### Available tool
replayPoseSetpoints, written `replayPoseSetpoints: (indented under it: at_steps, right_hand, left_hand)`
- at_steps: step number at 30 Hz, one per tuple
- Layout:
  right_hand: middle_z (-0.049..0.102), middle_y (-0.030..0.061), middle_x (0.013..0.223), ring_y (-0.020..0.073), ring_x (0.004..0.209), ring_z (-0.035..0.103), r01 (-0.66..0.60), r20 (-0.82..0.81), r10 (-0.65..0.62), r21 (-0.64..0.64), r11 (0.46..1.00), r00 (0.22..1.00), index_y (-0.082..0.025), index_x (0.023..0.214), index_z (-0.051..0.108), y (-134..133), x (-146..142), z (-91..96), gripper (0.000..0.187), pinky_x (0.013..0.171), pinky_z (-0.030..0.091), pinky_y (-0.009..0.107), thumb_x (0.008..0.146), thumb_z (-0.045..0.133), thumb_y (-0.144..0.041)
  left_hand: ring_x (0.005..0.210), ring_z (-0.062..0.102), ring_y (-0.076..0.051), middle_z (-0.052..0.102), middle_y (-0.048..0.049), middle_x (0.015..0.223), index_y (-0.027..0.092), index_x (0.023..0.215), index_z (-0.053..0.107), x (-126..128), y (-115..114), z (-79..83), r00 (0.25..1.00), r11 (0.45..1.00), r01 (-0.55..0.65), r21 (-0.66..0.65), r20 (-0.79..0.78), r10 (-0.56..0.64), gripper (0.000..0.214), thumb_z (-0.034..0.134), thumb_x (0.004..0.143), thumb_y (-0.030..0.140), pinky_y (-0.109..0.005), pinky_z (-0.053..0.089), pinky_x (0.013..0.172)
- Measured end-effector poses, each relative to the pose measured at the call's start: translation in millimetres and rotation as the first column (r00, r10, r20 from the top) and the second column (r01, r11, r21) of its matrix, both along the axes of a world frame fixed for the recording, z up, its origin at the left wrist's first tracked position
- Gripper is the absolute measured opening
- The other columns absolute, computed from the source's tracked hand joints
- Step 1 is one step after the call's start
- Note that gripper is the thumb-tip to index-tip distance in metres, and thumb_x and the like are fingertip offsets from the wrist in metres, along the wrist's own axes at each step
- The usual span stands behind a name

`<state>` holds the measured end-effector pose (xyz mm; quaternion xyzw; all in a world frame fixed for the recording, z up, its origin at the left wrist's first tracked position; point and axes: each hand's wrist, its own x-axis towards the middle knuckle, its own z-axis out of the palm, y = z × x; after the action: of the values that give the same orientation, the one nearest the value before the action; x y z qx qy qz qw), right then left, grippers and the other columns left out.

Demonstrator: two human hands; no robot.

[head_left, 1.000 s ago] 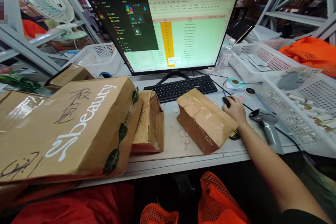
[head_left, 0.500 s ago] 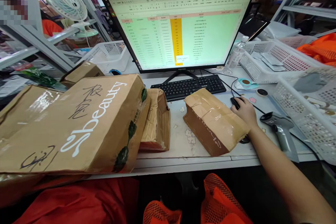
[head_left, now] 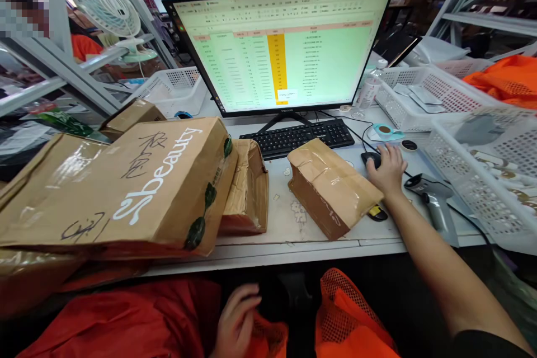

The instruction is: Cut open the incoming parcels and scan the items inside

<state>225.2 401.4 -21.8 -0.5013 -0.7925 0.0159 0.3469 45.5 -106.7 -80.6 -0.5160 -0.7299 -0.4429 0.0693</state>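
Observation:
My right hand (head_left: pixel 387 171) is at the right of a black computer mouse (head_left: pixel 371 160), its fingers spread and its thumb at the mouse's edge. In front of me, my left hand (head_left: pixel 239 316) hangs below the table edge, holding nothing, with loosely bent fingers apart. A crumpled brown paper parcel (head_left: pixel 335 179) rests just left of my right forearm. Behind it is a black keyboard (head_left: pixel 300 137), and above that a monitor (head_left: pixel 235 61) displays a spreadsheet. A grey barcode scanner (head_left: pixel 434 201) lies to the right of my wrist.
A large cardboard box (head_left: pixel 168 168) fills the left side, beside a smaller crushed carton (head_left: pixel 247 190). White perforated baskets (head_left: pixel 457 179) stand at the right with a water bottle (head_left: pixel 371 86) near them. A yellow-and-black tool (head_left: pixel 378 212) lies partly behind the parcel. A fan (head_left: pixel 103 3) hangs at left.
My left hand has come into view at the bottom. My right hand has shifted from over the mouse to its right side, with fingers more spread. The camera view has shifted slightly.

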Motion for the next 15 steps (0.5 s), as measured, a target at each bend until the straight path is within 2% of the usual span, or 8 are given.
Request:
replayPoseSetpoints:
  at_steps: [2, 3, 5, 7, 8, 11, 13, 15]
  right_hand:
    - [0.062, 0.0239, 0.151, 0.0404, 0.146, 0.051, -0.032, -0.090, 0.036, 0.041, 0.999, 0.995, -0.013, 0.137, 0.070, -10.8, 11.9, 22.0, 0.050, 0.121, 0.040, 0.064, 0.097, 0.052, -0.036]
    - [0.066, 0.0222, 0.145, 0.0382, 0.141, 0.056, -0.047, -0.112, 0.052, 0.047, 0.998, 0.992, -0.015, 0.132, 0.072, -17.6, 25.2, 31.7, 0.046, 0.119, 0.043, 0.059, 0.098, 0.051, -0.037]
    - [0.073, 0.0198, 0.130, 0.0361, 0.127, 0.066, -0.010, -0.119, 0.012, 0.010, 1.000, 0.993, -0.018, 0.123, 0.076, -33.8, 66.0, 44.1, 0.043, 0.113, 0.049, 0.053, 0.100, 0.049, -0.043]
    - [0.076, 0.0215, 0.116, 0.0379, 0.115, 0.070, 0.128, -0.061, -0.134, -0.093, 0.987, 0.989, -0.018, 0.120, 0.078, -51.9, 116.7, 45.0, 0.048, 0.106, 0.052, 0.054, 0.100, 0.050, -0.050]
    - [0.075, 0.0238, 0.114, 0.0404, 0.112, 0.070, 0.218, -0.008, -0.222, -0.160, 0.963, 0.975, -0.016, 0.120, 0.079, -60.2, 141.3, 41.7, 0.052, 0.103, 0.053, 0.056, 0.098, 0.053, -0.055]
    - [0.073, 0.0302, 0.121, 0.0486, 0.116, 0.069, 0.396, 0.165, -0.360, -0.374, 0.839, 0.918, -0.010, 0.127, 0.078, -73.3, 193.5, 24.5, 0.069, 0.101, 0.053, 0.063, 0.088, 0.066, -0.065]
    - [0.073, 0.0296, 0.124, 0.0495, 0.118, 0.069, 0.391, 0.204, -0.334, -0.477, 0.787, 0.920, -0.009, 0.130, 0.077, -69.0, 205.3, 14.4, 0.076, 0.102, 0.054, 0.063, 0.083, 0.069, -0.069]
    - [0.076, 0.0274, 0.120, 0.0486, 0.117, 0.070, 0.343, 0.209, -0.273, -0.527, 0.777, 0.939, -0.011, 0.126, 0.078, -58.4, 202.9, 9.4, 0.073, 0.103, 0.054, 0.061, 0.082, 0.070, -0.069]
  left_hand:
    - [0.099, 0.079, -0.027, 0.080, -0.0056, 0.111, 0.047, 0.127, 0.073, 15.7, 68.5, 35.8, 0.997, 0.995, 0.064, 0.081, 0.047, -0.068, 0.048, 0.057, 0.090, 0.020, -0.051, 0.071, 0.078]
    - [0.119, 0.075, -0.028, 0.077, -0.0084, 0.126, 0.041, 0.130, 0.072, 24.5, 103.3, 60.3, 0.992, 0.988, 0.127, 0.083, -0.022, -0.126, 0.041, 0.058, 0.095, 0.025, -0.053, 0.070, 0.092]
    - [0.154, 0.050, -0.036, 0.065, -0.0135, 0.151, 0.029, 0.141, 0.067, 42.4, 166.0, 109.7, 0.940, 0.964, 0.267, -0.017, -0.216, -0.264, 0.042, 0.065, 0.100, 0.035, -0.064, 0.056, 0.116]
    - [0.157, 0.045, -0.041, 0.056, -0.0145, 0.162, 0.025, 0.152, 0.060, 56.4, 210.5, 143.9, 0.880, 0.939, 0.329, -0.099, -0.330, -0.343, 0.054, 0.067, 0.102, 0.046, -0.073, 0.045, 0.120]
    - [0.155, 0.047, -0.042, 0.057, -0.0132, 0.162, 0.025, 0.150, 0.061, 60.0, 223.6, 152.4, 0.865, 0.933, 0.331, -0.139, -0.351, -0.359, 0.049, 0.065, 0.105, 0.043, -0.076, 0.043, 0.120]
    - [0.149, 0.056, -0.037, 0.068, -0.0088, 0.151, 0.026, 0.132, 0.071, 52.9, 225.3, 151.4, 0.876, 0.938, 0.329, -0.112, -0.336, -0.347, 0.028, 0.057, 0.108, 0.029, -0.072, 0.040, 0.123]
    - [0.146, 0.058, -0.033, 0.072, -0.0089, 0.142, 0.024, 0.119, 0.073, 36.8, 206.3, 147.1, 0.917, 0.949, 0.316, -0.011, -0.254, -0.309, 0.024, 0.053, 0.107, 0.025, -0.064, 0.043, 0.124]
    - [0.138, 0.063, -0.033, 0.073, -0.0111, 0.129, 0.020, 0.103, 0.071, 21.4, 189.4, 155.1, 0.972, 0.980, 0.199, 0.011, -0.129, -0.196, 0.021, 0.052, 0.105, 0.028, -0.057, 0.049, 0.120]
